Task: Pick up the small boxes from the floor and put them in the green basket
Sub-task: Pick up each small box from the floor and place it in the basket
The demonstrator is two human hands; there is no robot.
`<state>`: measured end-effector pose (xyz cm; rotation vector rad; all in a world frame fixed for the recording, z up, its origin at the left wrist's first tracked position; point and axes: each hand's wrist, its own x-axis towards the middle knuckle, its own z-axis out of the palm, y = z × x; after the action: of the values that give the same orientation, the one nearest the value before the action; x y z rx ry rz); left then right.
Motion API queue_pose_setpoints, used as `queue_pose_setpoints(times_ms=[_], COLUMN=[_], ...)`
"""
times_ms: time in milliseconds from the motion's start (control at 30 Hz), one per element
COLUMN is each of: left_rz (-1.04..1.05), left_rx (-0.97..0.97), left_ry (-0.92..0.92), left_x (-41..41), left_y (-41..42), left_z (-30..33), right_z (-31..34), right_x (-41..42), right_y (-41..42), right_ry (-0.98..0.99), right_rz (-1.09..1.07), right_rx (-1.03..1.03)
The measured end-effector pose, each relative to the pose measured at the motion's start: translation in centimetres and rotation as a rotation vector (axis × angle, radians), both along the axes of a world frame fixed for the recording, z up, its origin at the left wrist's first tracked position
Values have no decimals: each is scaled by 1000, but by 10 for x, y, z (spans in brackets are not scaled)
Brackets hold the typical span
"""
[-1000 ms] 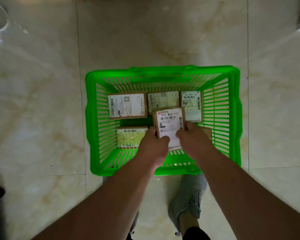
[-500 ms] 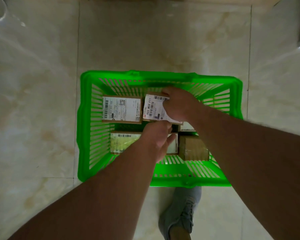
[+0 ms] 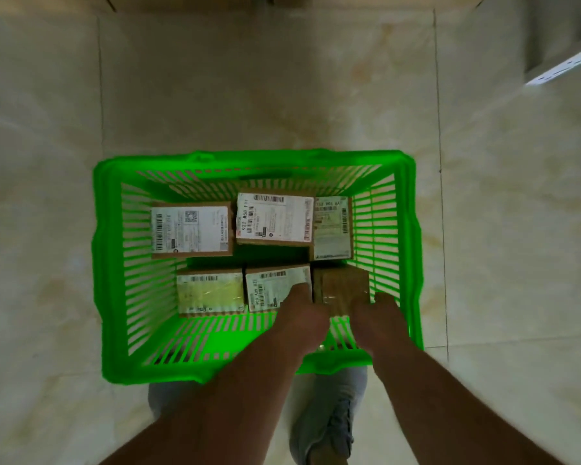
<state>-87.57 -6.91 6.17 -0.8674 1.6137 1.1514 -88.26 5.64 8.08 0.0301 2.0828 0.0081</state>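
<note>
Marble floor (image 3: 316,95) frames the green basket (image 3: 111,263): your left hand (image 3: 301,317) and right hand (image 3: 378,322), fingers curled, flank the brown box (image 3: 341,283) just ahead, squaring it beside five labelled boxes (image 3: 192,231).

Shoe (image 3: 329,427) half under forearms
</note>
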Motion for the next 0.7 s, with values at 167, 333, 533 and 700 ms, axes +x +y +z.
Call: queue_pose_setpoints(times_ms=[167, 333, 533, 700], left_rz=[-182, -96, 95, 165], left_rx=[-17, -18, 40, 44], left_ry=[63, 128, 294, 323], left_x=[-2, -1, -7, -26], left_y=[22, 17, 10, 4], left_z=[-16, -8, 29, 44], right_z=[-19, -12, 28, 43], right_x=[-7, -8, -11, -18], right_y=[-9, -2, 9, 15], right_ry=[74, 25, 209, 367], right_rz=[59, -93, -545, -1188], right_rx=[-16, -56, -152, -458])
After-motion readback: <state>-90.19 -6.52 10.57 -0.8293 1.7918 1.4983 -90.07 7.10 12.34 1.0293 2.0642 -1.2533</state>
